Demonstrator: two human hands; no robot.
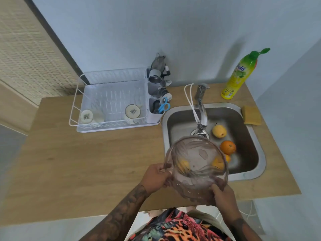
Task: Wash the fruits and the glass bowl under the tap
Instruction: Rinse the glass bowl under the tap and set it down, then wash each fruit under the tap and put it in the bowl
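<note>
Two hands of mine hold the glass bowl (196, 167) above the near edge of the sink, and everything else sits on one wooden table (90, 153) against a pale wall. Largest on it is the white dish rack (111, 101), far left, with two upturned cups and a side caddy holding blue scissors (164, 105). Just right of it lies the steel sink (250, 136), its tap (201, 108) reaching out over the basin. My bowl comes next, tilted toward me, see-through enough that fruit in the sink shows as yellow and orange blurs through the glass. My left hand (157, 176) curls its fingers round the left rim; my right hand (221, 193) grips the near right wall. A yellow-green dish soap bottle (239, 75) stands at the far right corner (cap flipped open). A sponge (251, 115) lies beside the basin. In the sink rest a yellow apple (219, 130) and an orange (228, 147).
</note>
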